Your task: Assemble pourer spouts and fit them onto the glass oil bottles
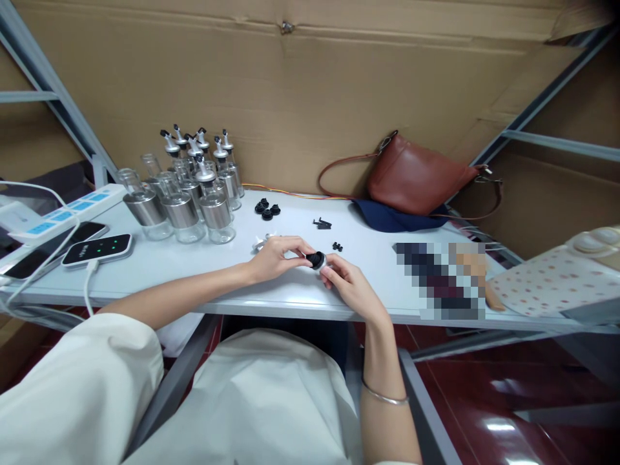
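Both my hands meet near the front edge of the white table (194,265). My left hand (276,257) and my right hand (349,284) pinch a small black-and-silver pourer cap (318,260) from either side, fingers closed on it. A second silver pourer part (259,243) lies just behind my left hand. Several glass-and-steel oil bottles (194,197) stand at the back left, some fitted with pourer tops. Three black round stoppers (267,208) and other small black parts (322,223) (337,246) lie behind my hands.
A brown leather bag (416,177) rests on blue cloth (394,218) at the back right. A power strip (68,210), a phone (53,248) and a black device with green lights (97,248) sit at the left. Cardboard walls the back. A dotted box (552,281) stands at the right.
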The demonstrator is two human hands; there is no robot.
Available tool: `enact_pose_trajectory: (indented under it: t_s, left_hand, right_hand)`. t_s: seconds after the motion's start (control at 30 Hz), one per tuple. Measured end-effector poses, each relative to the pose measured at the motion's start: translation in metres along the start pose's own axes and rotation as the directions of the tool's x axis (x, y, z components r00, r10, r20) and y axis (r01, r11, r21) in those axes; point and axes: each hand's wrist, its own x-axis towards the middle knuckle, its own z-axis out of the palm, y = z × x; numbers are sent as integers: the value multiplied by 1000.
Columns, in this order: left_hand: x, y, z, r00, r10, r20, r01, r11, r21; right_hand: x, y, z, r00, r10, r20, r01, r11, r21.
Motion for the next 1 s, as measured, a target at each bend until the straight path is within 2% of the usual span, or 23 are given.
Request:
enact_pose_trajectory:
  t_s: [0.1, 0.2, 0.3, 0.37, 0.47, 0.53, 0.67, 0.8, 1.0]
  left_hand:
    - [1, 3, 1, 1000, 1, 5, -1, 1000, 18]
    - [0, 5, 5, 1000, -5, -4, 5, 999, 40]
    - [-2, 3, 7, 1000, -8, -14, 9, 999, 46]
    - [-2, 1, 6, 999, -25, -33, 26, 999, 47]
    - [-1, 1, 4, 999, -44, -25, 45, 998, 41]
    - [0, 3, 4, 999, -31, 15, 31, 999, 26]
    - [0, 7, 4, 996, -35, 87, 37, 999, -29]
    - [1, 10, 4, 985, -143, 98, 156, 978, -141]
    - [4, 11, 2, 960, -253, 118, 271, 945, -181]
  right_hand:
    - [1, -2, 2, 998, -35, -52, 34, 999, -15]
    - [3, -5, 11, 972, -85, -218, 65, 993, -96]
    - [6, -8, 25, 943, -26, -333, 20, 1000, -22]
    - [7, -10, 31, 953, 43, -301, -2, 990, 138]
    - [7, -10, 33, 976, 98, -197, -18, 927, 375]
    - [6, -9, 31, 978, 112, -177, -23, 896, 443]
    - [4, -9, 28, 965, 99, -242, 10, 911, 413]
    - [3, -10, 28, 964, 67, -258, 34, 929, 368]
    - [2, -10, 29, 965, 34, -259, 59, 937, 343]
